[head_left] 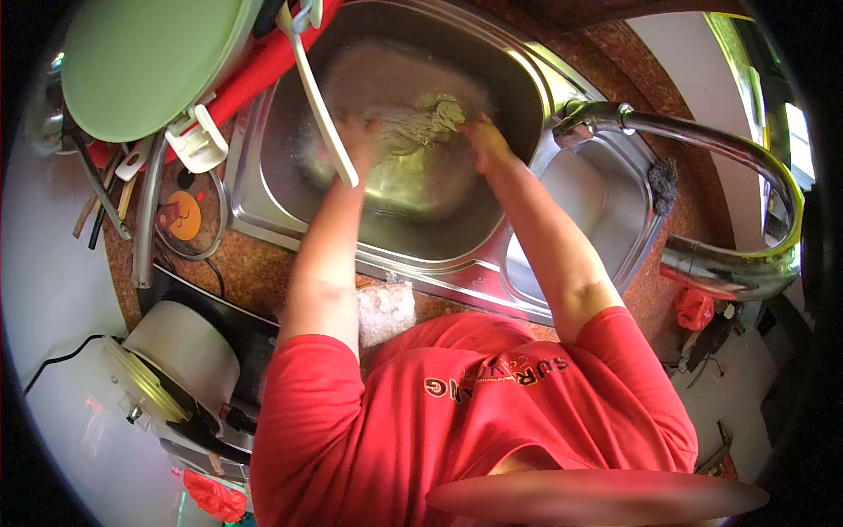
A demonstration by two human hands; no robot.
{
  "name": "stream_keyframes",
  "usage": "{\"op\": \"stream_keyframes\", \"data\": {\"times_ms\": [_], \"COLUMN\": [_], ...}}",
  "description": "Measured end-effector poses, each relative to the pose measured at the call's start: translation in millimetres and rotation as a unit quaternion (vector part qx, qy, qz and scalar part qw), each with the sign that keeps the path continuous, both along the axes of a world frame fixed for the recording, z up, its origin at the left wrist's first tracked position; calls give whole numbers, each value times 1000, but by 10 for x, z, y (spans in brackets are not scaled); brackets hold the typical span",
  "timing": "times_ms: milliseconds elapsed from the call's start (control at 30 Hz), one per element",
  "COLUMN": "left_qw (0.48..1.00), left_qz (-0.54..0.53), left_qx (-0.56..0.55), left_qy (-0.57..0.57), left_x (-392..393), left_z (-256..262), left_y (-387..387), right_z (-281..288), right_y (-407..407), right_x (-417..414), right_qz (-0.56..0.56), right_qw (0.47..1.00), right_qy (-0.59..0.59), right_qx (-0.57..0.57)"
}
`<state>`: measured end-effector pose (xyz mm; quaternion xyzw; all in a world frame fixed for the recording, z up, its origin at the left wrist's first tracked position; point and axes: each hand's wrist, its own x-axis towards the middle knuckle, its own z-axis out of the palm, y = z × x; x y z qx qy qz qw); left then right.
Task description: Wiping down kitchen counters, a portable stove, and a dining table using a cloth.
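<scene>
Both of my hands reach into the large basin of a stainless steel sink, which has water in it. A wet, crumpled, light greenish-grey cloth lies in the water between them. My left hand is blurred at the cloth's left side, partly behind a hanging white plastic handle; its fingers cannot be made out well. At the cloth's right end is my right hand, its fingertips touching or very near the cloth. Whether either hand grips the cloth cannot be told.
A curved metal faucet arches over the right side, past a smaller basin. A dark scouring pad sits by that basin. A whitish cloth lies at the counter's front edge. A green pan hangs upper left; a pot stands lower left.
</scene>
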<state>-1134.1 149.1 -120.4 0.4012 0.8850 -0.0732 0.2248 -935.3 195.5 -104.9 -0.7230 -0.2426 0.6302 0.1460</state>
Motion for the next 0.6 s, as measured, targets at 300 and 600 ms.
{"op": "stream_keyframes", "data": {"times_ms": [300, 600], "left_qw": [773, 930], "left_qz": [-182, -127], "left_qx": [396, 325], "left_qy": [-461, -111], "left_x": [1265, 648], "left_z": [1342, 529], "left_y": [-207, 277], "right_z": [-282, 96], "right_y": [-26, -185], "right_x": [246, -368], "right_qz": [312, -130], "right_qw": [847, 945], "right_qy": [249, 294], "right_qx": [350, -59]}}
